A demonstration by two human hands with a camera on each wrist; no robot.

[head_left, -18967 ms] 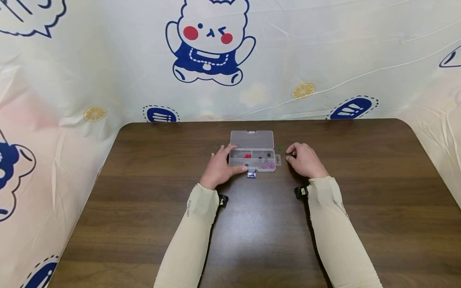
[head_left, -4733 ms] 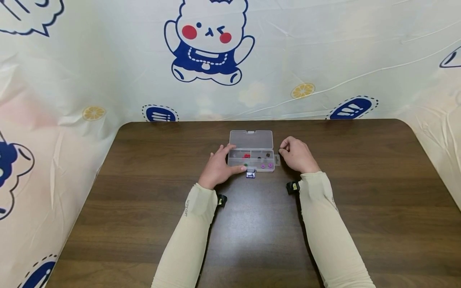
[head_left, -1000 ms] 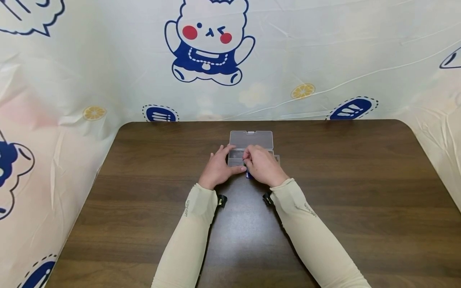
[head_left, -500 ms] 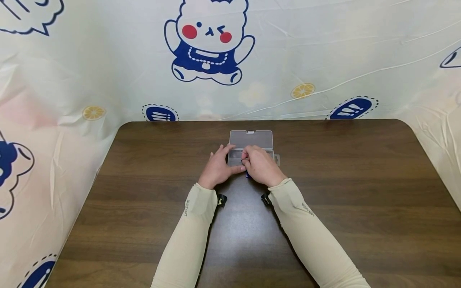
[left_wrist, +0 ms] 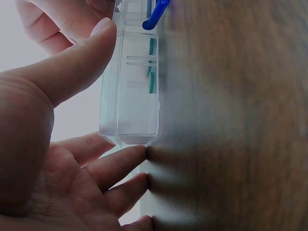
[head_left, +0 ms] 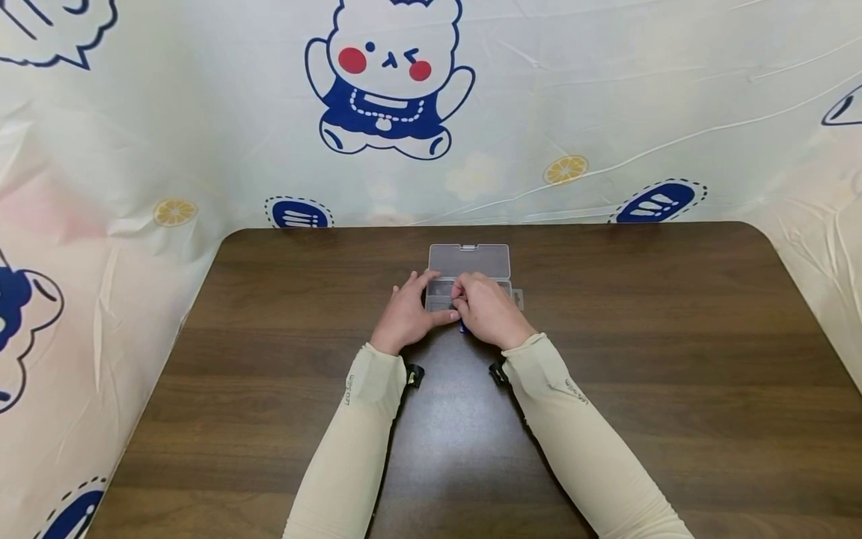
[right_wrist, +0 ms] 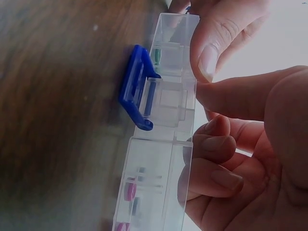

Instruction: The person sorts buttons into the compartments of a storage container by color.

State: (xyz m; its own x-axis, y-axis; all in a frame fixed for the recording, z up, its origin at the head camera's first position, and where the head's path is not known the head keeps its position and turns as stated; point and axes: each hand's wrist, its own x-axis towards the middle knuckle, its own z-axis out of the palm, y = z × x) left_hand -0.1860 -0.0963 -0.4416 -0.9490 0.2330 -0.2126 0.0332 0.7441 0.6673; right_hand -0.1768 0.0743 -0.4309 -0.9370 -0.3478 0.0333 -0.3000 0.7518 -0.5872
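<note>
A clear divided plastic box point(head_left: 436, 302) lies at the far middle of the table, its lid point(head_left: 469, 261) raised at the back. My left hand point(head_left: 406, 314) grips its left end, thumb along the front edge and fingers at the back-left. My right hand point(head_left: 494, 307) is over the front compartments, fingers curled with the tips inside. Whether a small piece is between those fingertips is hidden. Green pieces point(left_wrist: 152, 83) lie in the front-left compartment, and purple pieces point(right_wrist: 130, 189) are in the front-right one. A blue latch point(right_wrist: 131, 89) hangs at the box's front.
A clear hanging tab point(head_left: 518, 299) sticks out at the box's right end. The brown wooden table point(head_left: 673, 337) ends just behind the box, where a cartoon-printed cloth point(head_left: 512, 180) hangs. Black camera mounts point(head_left: 415, 375) sit on the wrists.
Since several seconds ago, my right hand has moved left from beside the box to over its front compartments. Over the last second it has shifted only slightly left. My left hand stays put.
</note>
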